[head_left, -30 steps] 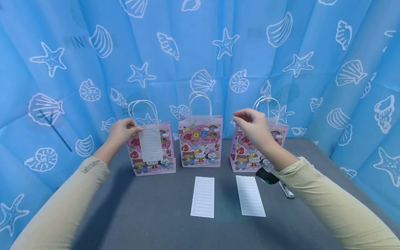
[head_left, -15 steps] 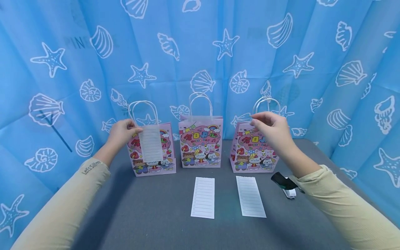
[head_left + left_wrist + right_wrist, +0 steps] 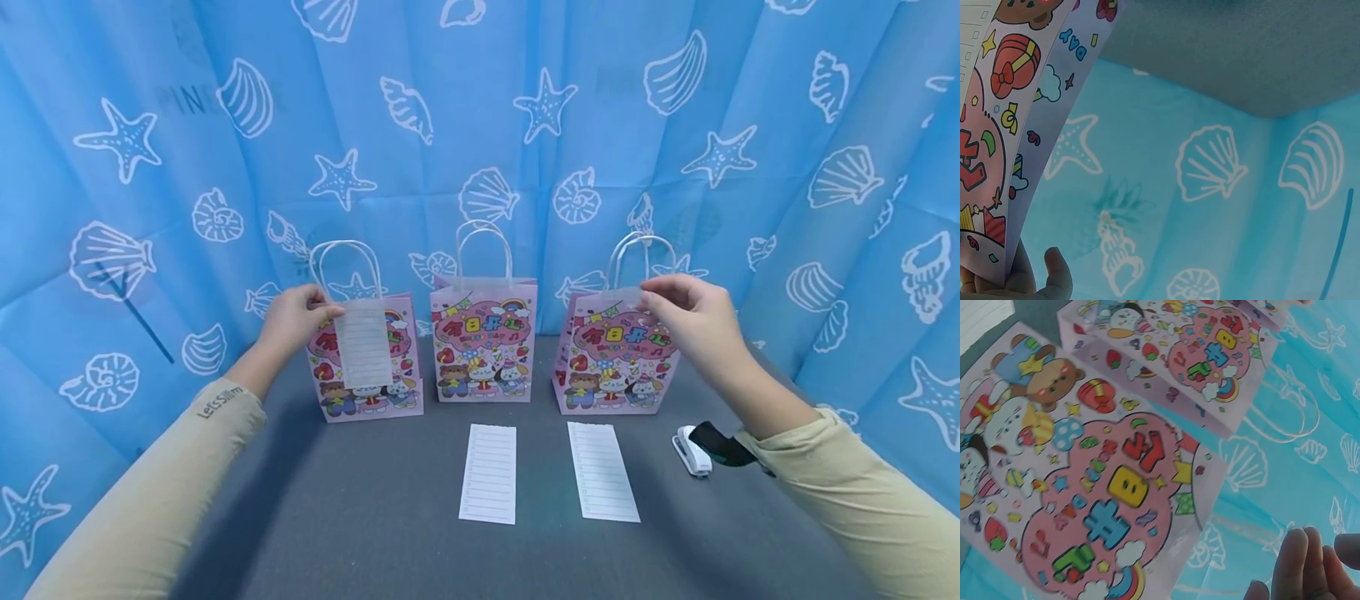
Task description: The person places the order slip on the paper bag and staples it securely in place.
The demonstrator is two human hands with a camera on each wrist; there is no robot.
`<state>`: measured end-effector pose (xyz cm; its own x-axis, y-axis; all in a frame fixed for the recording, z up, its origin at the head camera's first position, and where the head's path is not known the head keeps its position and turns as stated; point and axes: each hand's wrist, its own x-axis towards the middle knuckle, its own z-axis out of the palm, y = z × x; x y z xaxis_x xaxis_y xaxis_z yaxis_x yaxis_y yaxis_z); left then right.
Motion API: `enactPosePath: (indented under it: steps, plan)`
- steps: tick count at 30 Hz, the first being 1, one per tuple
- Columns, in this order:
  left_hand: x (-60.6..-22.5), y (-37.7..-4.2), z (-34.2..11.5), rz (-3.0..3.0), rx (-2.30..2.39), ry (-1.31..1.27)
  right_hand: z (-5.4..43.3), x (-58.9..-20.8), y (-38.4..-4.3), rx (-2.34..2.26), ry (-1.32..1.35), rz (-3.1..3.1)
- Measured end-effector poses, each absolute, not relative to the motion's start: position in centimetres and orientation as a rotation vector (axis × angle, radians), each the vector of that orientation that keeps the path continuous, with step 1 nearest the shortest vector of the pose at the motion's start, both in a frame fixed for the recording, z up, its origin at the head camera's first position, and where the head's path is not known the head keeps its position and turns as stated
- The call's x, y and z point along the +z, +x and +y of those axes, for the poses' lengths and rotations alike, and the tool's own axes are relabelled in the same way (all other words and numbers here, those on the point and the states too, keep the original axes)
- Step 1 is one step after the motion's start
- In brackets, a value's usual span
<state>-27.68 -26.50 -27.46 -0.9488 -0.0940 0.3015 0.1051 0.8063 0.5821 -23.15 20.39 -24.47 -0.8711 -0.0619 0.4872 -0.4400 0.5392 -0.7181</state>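
Three pink cartoon gift bags with white handles stand in a row. At the left gift bag (image 3: 405,379), my left hand (image 3: 294,318) pinches the top edge of the bag together with a lined paper slip (image 3: 365,346), which hangs over the bag's front. In the left wrist view, my left hand (image 3: 1054,275) shows low beside the bag's edge. My right hand (image 3: 701,312) is at the upper right corner of the right gift bag (image 3: 615,367), fingers loosely bent and holding nothing. In the right wrist view its fingers (image 3: 1297,559) appear apart from the bag.
The middle gift bag (image 3: 483,354) stands between the other two. Two more lined slips lie on the grey table: one slip (image 3: 487,475) before the middle bag, another slip (image 3: 603,471) before the right one. A white stapler (image 3: 692,452) lies at right. A blue shell-print curtain (image 3: 480,108) hangs behind.
My right hand has moved right across the front of the right bag, uncovering its print and the stapler. The left hand keeps its pinch on the slip and bag.
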Motion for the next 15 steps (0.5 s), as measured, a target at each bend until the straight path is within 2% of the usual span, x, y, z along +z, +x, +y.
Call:
enactPosePath:
  steps: [15]
  plan:
    - [-27.4, -27.6, -26.4, -2.676, -0.894, 0.012, 23.4, -26.1, -22.6, 1.206, 0.365, -2.459]
